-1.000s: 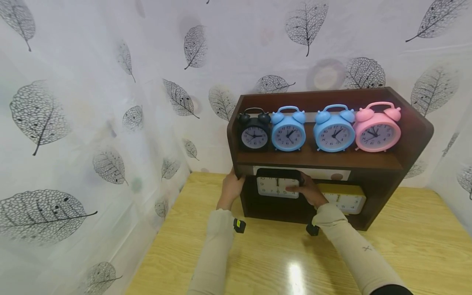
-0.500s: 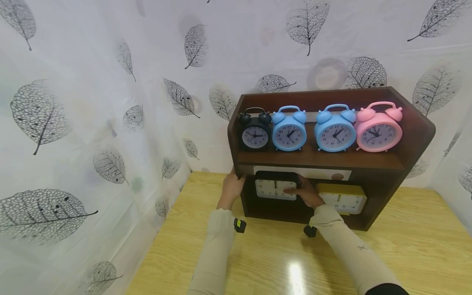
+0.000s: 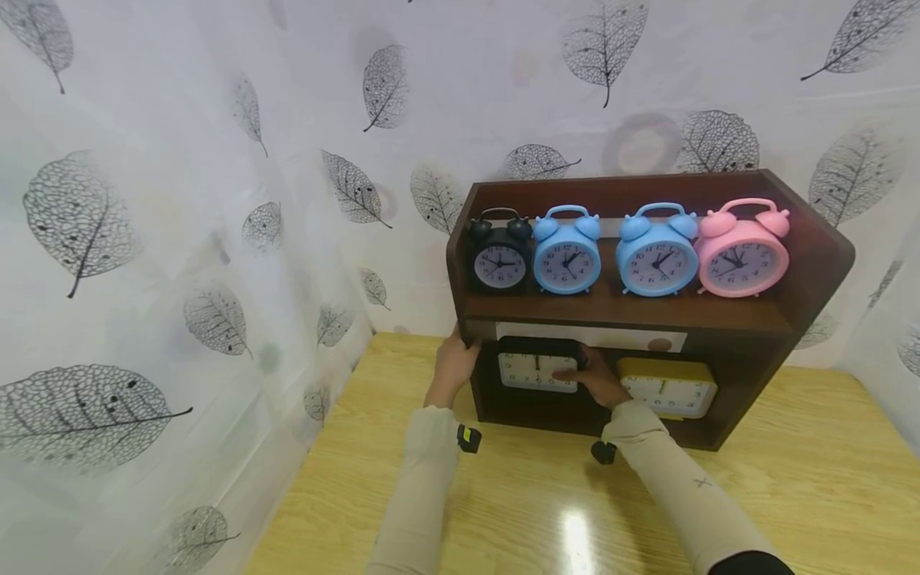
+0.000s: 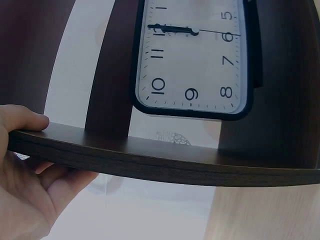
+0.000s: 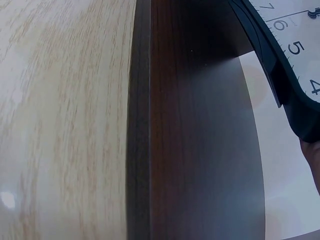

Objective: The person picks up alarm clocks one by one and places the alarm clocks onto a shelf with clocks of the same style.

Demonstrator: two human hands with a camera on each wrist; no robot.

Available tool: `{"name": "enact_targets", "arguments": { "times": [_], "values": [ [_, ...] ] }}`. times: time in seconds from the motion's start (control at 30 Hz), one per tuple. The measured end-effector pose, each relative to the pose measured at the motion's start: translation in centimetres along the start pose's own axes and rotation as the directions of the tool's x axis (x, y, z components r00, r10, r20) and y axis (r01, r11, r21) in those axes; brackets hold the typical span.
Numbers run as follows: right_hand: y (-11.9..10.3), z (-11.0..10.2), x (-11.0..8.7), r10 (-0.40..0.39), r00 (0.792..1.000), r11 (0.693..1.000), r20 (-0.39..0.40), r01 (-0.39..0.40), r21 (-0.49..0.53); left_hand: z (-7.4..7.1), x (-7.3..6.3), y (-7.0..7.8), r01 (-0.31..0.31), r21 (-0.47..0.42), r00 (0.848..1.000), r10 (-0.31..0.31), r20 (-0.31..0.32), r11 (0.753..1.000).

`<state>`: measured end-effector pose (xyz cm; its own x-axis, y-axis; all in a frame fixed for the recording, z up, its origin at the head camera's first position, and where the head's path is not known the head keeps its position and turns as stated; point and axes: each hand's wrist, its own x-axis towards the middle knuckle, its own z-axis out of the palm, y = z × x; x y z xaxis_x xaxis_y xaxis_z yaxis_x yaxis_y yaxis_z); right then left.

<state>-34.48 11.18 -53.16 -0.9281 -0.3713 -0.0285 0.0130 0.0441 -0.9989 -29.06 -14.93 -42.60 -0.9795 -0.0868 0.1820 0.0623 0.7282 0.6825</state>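
Observation:
A dark brown two-level shelf (image 3: pixel 604 313) stands on the table. My left hand (image 3: pixel 453 369) grips its left side panel (image 4: pixel 150 162); in the left wrist view the thumb lies on the inner face and the other fingers on the outer one. Inside the lower level, my right hand (image 3: pixel 600 377) holds a black-framed rectangular clock (image 3: pixel 519 374) by its right end, thumb across the dial. In the right wrist view the clock's black frame (image 5: pixel 295 102) is raised above the bottom board (image 5: pixel 210 150). Right of this hand sits a yellow rectangular clock (image 3: pixel 664 369).
On the upper level stand a black twin-bell alarm clock (image 3: pixel 499 263), two blue ones, the left one (image 3: pixel 566 263) apart from the right one (image 3: pixel 657 265), and a pink one (image 3: pixel 743 259). A leaf-patterned curtain (image 3: pixel 287 120) hangs behind the wood-grain table (image 3: pixel 517 511).
My right hand has moved the black clock slightly left and down within the lower level. The left hand keeps its grip on the side panel.

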Motion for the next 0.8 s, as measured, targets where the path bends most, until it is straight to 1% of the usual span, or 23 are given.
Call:
{"name": "enact_targets", "arguments": {
  "times": [0.23,0.47,0.57,0.63,0.8],
  "values": [
    [0.2,0.0,0.1,0.023,1.0,1.0,0.005,-0.023,0.011,-0.1,0.0,0.1,0.002,-0.012,1.0,-0.002,-0.001,1.0],
    [1.0,0.0,0.5,-0.021,1.0,1.0,-0.004,0.021,0.013,-0.1,0.0,0.1,0.001,-0.007,1.0,-0.001,0.005,1.0],
    [1.3,0.1,0.7,-0.023,1.0,0.999,-0.002,0.023,0.024,0.0,0.1,0.2,0.001,-0.002,1.0,-0.001,0.006,1.0],
    [0.8,0.3,0.3,-0.006,1.0,0.999,-0.001,0.006,0.031,-0.1,0.1,0.2,0.004,-0.001,1.0,-0.004,0.008,1.0],
    [0.9,0.4,0.2,0.028,1.0,0.999,0.009,-0.028,0.044,-0.1,0.0,0.2,0.002,0.004,1.0,-0.002,0.01,1.0]
  ]
}}
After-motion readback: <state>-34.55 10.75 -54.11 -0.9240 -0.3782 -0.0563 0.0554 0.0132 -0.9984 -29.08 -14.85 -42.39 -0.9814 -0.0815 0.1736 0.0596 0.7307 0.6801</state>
